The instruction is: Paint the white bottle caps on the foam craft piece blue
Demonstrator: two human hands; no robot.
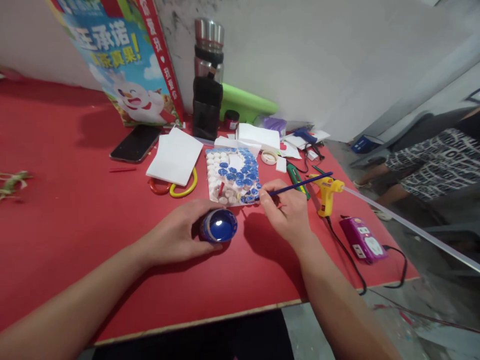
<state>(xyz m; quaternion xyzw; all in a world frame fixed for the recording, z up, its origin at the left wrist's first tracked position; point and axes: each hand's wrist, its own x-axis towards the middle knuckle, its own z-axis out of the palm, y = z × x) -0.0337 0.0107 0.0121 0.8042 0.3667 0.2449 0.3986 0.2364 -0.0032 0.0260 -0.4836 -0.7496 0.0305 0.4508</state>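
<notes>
My left hand is wrapped round a small open jar of blue paint at the middle of the red table. Pinched in my right hand is a blue paintbrush, its tip low at the lower right corner of a board covered with round discs. The discs on the right and in the middle are blue; those on the left are white. A small red stick lies on the board's lower left part.
White sheets rest on scissors, beside a phone. Behind stand a bag and a flask. At right are a yellow glue gun, a green cutter and a purple power socket. Another person is at far right.
</notes>
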